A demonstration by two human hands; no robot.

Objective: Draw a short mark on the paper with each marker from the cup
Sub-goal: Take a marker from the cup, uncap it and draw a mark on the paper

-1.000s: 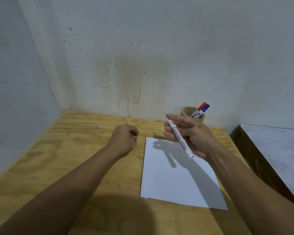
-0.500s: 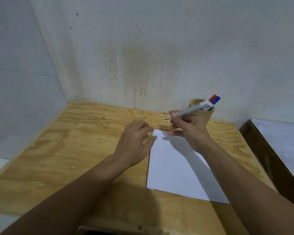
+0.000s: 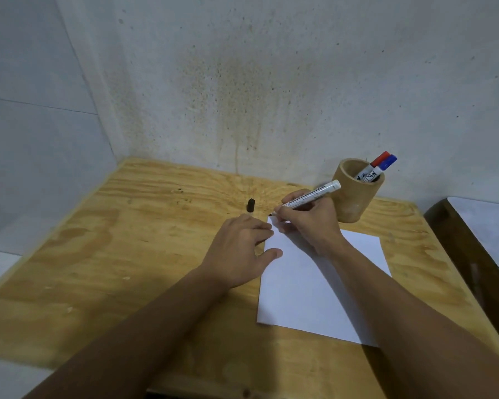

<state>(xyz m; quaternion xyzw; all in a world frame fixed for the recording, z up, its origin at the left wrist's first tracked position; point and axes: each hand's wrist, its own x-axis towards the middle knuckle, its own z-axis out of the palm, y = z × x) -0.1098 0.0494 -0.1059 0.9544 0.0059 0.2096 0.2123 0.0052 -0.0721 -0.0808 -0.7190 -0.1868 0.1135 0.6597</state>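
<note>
Since the earlier frame the left hand (image 3: 242,251) has flattened onto the paper (image 3: 314,283), and the right hand (image 3: 308,223), pinching the uncapped marker (image 3: 311,195), has dropped its tip to the far corner. We keep the sheet pinned and stroke briefly. We count one cup (image 3: 355,197) beyond the grip, two markers (image 3: 378,167) inside it, and one cap (image 3: 251,205) left.

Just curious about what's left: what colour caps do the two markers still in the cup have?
One red cap, one blue cap, clearest in the head view.
</note>
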